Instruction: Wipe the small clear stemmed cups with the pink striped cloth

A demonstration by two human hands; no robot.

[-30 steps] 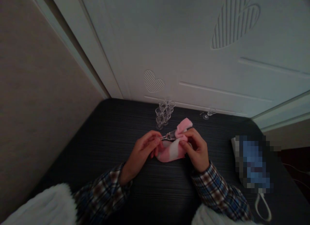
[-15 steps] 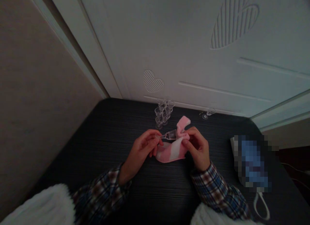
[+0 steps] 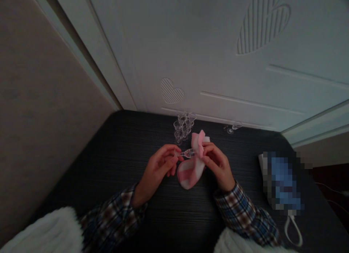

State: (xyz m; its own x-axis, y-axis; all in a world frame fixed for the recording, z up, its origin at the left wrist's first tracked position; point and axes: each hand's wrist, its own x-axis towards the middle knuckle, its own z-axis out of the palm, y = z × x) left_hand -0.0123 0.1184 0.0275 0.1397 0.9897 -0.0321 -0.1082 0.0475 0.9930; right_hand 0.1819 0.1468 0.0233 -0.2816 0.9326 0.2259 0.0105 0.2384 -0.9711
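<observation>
Between my hands a small clear stemmed glass (image 3: 188, 153) lies on its side in the air, its foot toward the left. My left hand (image 3: 161, 165) pinches the foot end between thumb and fingers. A pink and white striped cloth (image 3: 191, 173) is bunched in my right hand (image 3: 218, 164), pressed at the glass's rim end, with its lower part hanging down. The cloth and fingers hide the glass's mouth. Just beyond stands a cluster of several small stemmed glasses (image 3: 178, 126).
Another small glass (image 3: 231, 128) stands at the back right, by the white panel (image 3: 218, 64) with heart reliefs. On the right of the dark table (image 3: 114, 151) lies a blurred blue and white item (image 3: 285, 182) with a white strap loop (image 3: 293, 231).
My right hand has shifted slightly left and turned, covering more of the glass's bowl with cloth. The cloth's hanging part has swung more upright. My left hand stays on the foot.
</observation>
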